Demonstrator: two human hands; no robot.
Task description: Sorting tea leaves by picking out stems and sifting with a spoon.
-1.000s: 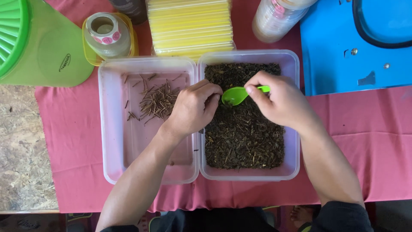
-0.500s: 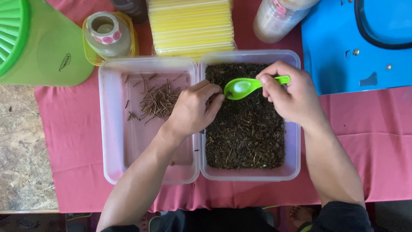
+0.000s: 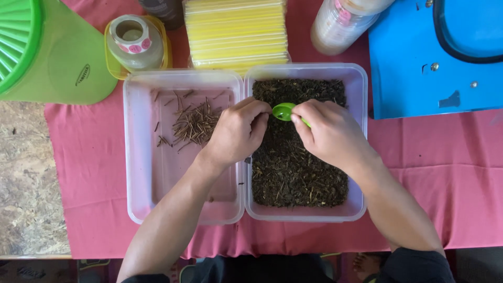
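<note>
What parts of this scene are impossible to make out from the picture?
Head view only:
- Handle of the green spoon: hidden inside the right hand.
- Left hand fingertips: curled under, any pinch unseen.
- Green container and blue board: cut off by the frame edges.
- Dark bits in the right tray: too small to identify.

One head-worn camera looks almost straight down from above the person's chest, close over the pink cloth (its far edge lies at the top of frame). Both forearms enter from the bottom edge; no second view shares the scene.
</note>
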